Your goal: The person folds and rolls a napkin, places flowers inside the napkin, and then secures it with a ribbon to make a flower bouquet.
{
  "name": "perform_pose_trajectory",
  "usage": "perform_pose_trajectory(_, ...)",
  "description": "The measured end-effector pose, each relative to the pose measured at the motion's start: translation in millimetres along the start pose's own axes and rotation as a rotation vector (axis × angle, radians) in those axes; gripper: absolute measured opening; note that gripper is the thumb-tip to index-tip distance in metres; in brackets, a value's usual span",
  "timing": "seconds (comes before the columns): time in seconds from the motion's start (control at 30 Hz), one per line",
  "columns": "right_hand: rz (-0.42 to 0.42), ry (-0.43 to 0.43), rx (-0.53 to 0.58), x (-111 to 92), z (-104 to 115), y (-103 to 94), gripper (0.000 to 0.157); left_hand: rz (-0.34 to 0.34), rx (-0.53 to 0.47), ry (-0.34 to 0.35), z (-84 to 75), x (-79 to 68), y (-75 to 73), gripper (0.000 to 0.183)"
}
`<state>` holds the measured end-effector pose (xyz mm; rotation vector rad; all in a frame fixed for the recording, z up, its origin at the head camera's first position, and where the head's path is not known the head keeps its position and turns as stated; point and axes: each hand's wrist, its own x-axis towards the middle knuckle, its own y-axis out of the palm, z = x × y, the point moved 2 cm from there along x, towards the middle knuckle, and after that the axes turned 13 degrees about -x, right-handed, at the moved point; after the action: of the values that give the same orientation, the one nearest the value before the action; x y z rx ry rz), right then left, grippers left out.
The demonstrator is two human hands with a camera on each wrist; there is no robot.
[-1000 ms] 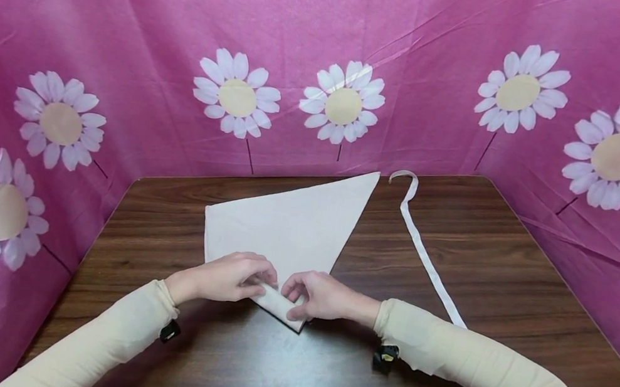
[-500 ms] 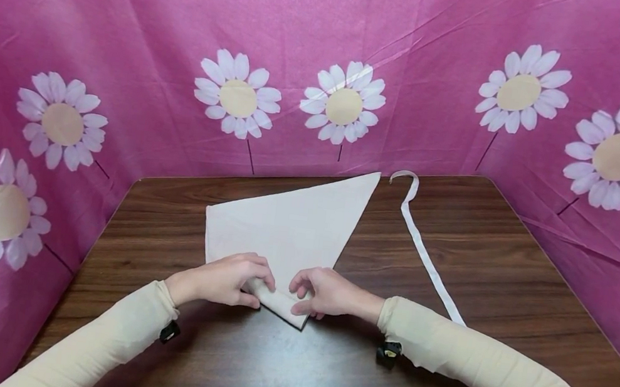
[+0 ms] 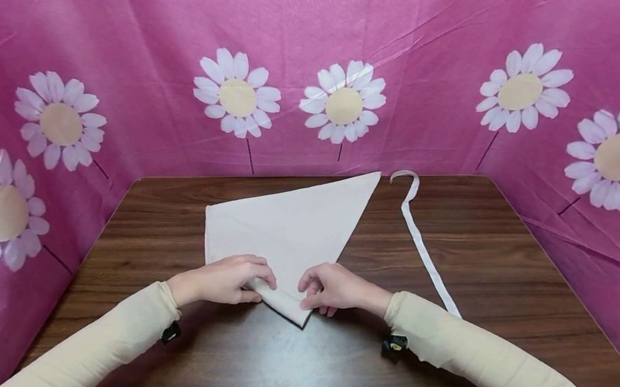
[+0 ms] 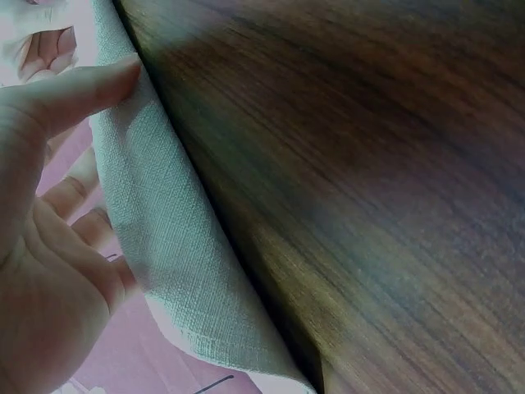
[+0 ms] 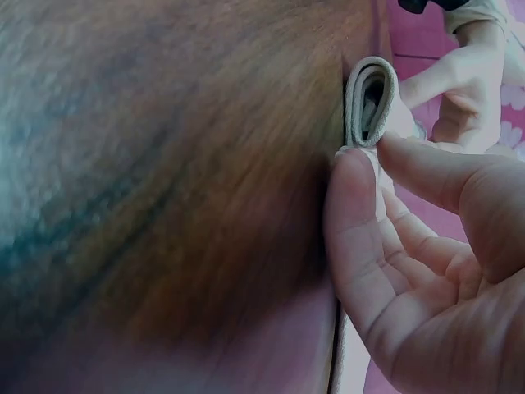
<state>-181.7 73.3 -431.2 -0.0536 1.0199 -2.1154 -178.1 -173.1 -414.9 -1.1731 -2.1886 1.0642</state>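
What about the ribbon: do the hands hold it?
No, the left hand and right hand touch the cloth; the ribbon lies on the table.

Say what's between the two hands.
Cloth: its rolled near edge spans from the left hand to the right hand, with flat cloth beyond it. Head view shows this.

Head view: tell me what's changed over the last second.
The right hand has moved right and slightly away from the person, widening its gap from the left hand. The near corner of the rolled edge shifted slightly the same way. The left hand, the cloth's flat part and the white strip stayed about put.
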Motion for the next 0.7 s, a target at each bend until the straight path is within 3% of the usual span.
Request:
perform_pose_trajectory(0.27,-0.008,-0.005,0.002,-1,-3,-0.6,0.013,-0.003,-0.012,-0.008,0.3,-0.1,-2.2,0.024)
perform_pose_trajectory(0.5,-0.004,-0.07,0.002,-5,1,-5.9,0.012,-0.012,-0.001,-0.013,0.5,0.9,-3.7,0.022)
perform_pose_trajectory(0.7,-0.143,-0.193,-0.105,-14,13,-12.9,0.025,-0.012,-0.02,-0.029,0.3,2.6,-3.5,0.019)
